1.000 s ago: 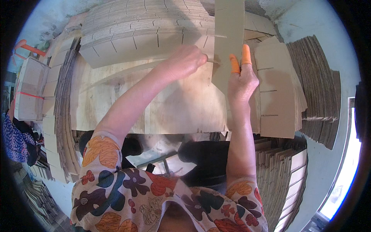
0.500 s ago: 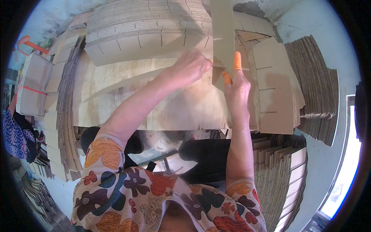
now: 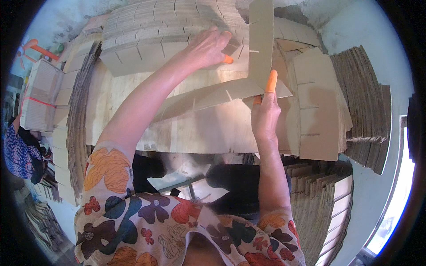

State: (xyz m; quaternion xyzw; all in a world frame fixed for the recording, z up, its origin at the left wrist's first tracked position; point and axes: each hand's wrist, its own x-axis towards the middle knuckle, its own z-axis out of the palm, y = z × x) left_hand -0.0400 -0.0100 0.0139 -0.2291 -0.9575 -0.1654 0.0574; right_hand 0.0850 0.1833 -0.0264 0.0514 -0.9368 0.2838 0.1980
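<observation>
My right hand [image 3: 266,113], an orange finger cot on its raised finger, grips a slotted cardboard strip [image 3: 261,40] near its lower end. That strip points away from me. A second slotted cardboard strip [image 3: 208,98] meets it near my right hand and runs off to the left above the table; how the two join is partly hidden by the fingers. Farther off, my left hand [image 3: 209,48] is over the front of a large stack of slotted cardboard strips [image 3: 155,33]. Its thumb and forefinger, both with orange cots, are apart, and I see nothing held between them.
Under my arms is a pale wooden table [image 3: 120,97]. More slotted cardboard [image 3: 317,102] lies at the right, beside a thick cardboard pile [image 3: 361,97]. Strips line the left edge, next to a tied white bundle [image 3: 41,95]. Another stack [image 3: 317,213] stands low at the right.
My left hand has moved away from the joined strips to the far stack, and its fingers have spread. The crossing strip has turned to show its broad face. My right hand has shifted slightly nearer.
</observation>
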